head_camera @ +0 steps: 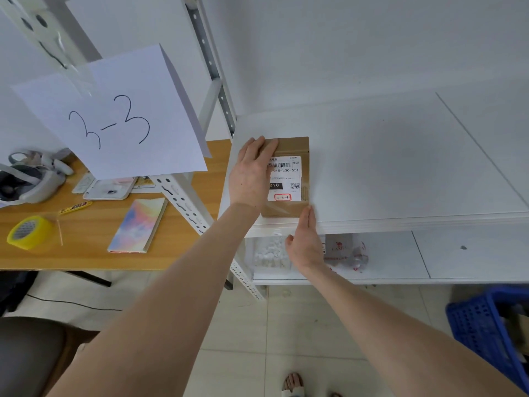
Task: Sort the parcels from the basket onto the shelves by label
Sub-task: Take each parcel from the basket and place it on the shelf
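A small brown cardboard parcel [294, 150] with a white shipping label lies flat at the left front corner of the white shelf [400, 167]. My left hand [252, 173] rests on the parcel's left side, fingers straight along its top and edge. My right hand [305, 242] has straight fingers touching the parcel's near edge at the shelf's front lip. A paper sign reading "3-3" [111, 118] hangs from the rack at the left. The blue basket [486, 330] stands on the floor at the lower right.
A lower shelf [400, 262] holds a clear bag of white pieces [269, 253] and a grey plastic parcel [347, 253]. To the left, a wooden table [86, 253] carries a yellow tape roll [30, 232], a colourful booklet [138, 224] and a headset [28, 179]. A perforated rack post [186, 204] stands between.
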